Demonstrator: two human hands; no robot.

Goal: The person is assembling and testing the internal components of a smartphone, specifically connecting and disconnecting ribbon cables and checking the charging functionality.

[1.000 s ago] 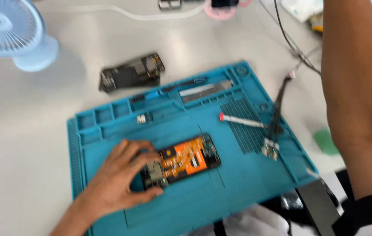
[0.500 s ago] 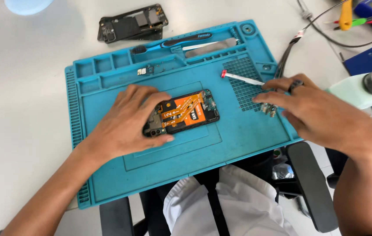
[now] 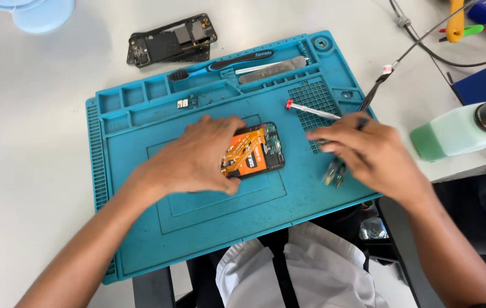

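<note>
An opened phone with an orange flex cable and bare circuitry lies in the middle of the blue work mat. My left hand grips its left end and pins it to the mat. My right hand lies to the right of the phone, closed over a black-handled tool with a cable. The tool's metal tips stick out below the fingers. A thin screwdriver with a red collar rests on the mat's grid just above my right fingers.
A stripped black phone frame lies beyond the mat. A brush and metal spudger sit in the mat's top trays. A green-white bottle with metal cap, cables and hand tools crowd the right; a pale blue fan base stands far left.
My right hand came in from the right and settled onto the black-handled tool. The left hand stayed on the phone. The view shifted so the mat sits more centrally.
</note>
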